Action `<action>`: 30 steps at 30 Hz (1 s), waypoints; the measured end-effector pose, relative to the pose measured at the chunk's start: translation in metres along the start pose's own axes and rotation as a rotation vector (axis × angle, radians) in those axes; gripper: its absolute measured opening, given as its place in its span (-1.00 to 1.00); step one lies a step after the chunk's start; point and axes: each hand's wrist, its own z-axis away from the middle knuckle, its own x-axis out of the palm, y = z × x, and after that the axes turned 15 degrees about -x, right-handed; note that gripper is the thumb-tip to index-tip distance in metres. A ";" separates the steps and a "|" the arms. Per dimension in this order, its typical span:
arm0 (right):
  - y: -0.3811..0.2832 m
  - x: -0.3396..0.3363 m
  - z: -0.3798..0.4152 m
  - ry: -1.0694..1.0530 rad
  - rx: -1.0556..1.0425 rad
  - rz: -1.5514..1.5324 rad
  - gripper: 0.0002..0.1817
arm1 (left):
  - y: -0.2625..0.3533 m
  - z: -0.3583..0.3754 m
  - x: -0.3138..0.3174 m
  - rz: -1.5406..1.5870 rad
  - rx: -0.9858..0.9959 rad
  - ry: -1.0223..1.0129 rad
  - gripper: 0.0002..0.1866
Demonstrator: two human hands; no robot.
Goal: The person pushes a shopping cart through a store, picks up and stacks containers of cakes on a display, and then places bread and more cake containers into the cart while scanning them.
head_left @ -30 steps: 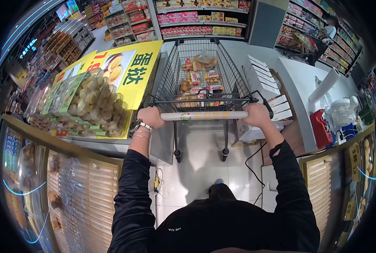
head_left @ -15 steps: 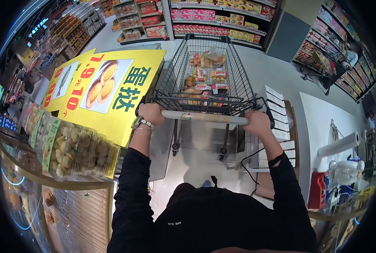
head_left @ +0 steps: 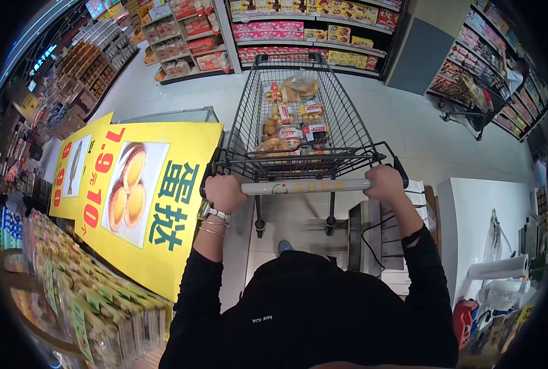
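Both hands hold the grey handle (head_left: 305, 187) of a black wire shopping cart (head_left: 240, 123). My left hand (head_left: 225, 193) is wrapped round its left end, with a watch and thin bracelets on the wrist. Round the right end closes my right hand (head_left: 385, 184), a dark band near that sleeve's cuff. Inside the basket lie several bagged bread packs (head_left: 298, 89) and clear boxes with red and white labels (head_left: 311, 111). Wire mesh partly hides the packs nearest me.
A yellow price sign (head_left: 132, 197) stands close on the left, above stacked clear food packs (head_left: 102, 307). A white counter (head_left: 471, 227) with a plastic wrap roll (head_left: 498, 267) is at right. Stocked shelves (head_left: 311, 31) line the back. Another person (head_left: 515, 77) stands by a cart (head_left: 471, 98) far right.
The cart and I have moved forward along the aisle. The sign and counter have slid back toward me, and the rear shelves are nearer. Both hands keep their hold on the handle.
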 end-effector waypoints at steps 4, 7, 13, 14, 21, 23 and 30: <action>0.046 0.007 -0.045 -0.010 -0.040 0.014 -0.81 | 0.018 -0.049 0.006 -0.010 0.013 -0.035 -0.86; 0.084 0.009 -0.080 -0.037 -0.063 0.008 -0.84 | 0.035 -0.078 0.004 0.067 -0.004 -0.081 -0.90; 0.157 0.009 -0.150 -0.054 -0.131 0.015 -0.88 | 0.075 -0.138 0.010 0.073 -0.029 -0.061 -0.88; 0.172 0.008 -0.163 -0.058 -0.145 0.014 -0.88 | 0.084 -0.148 0.011 0.073 -0.030 -0.053 -0.87; 0.267 0.015 -0.251 -0.071 -0.275 -0.008 -0.89 | 0.137 -0.216 0.013 0.093 -0.078 -0.125 -0.82; 0.286 0.020 -0.270 -0.066 -0.310 -0.005 -0.89 | 0.146 -0.236 0.014 0.083 -0.090 -0.246 -0.78; 0.323 0.028 -0.361 -0.075 -0.463 0.004 -0.87 | 0.138 -0.307 0.015 0.150 -0.025 -0.467 -0.70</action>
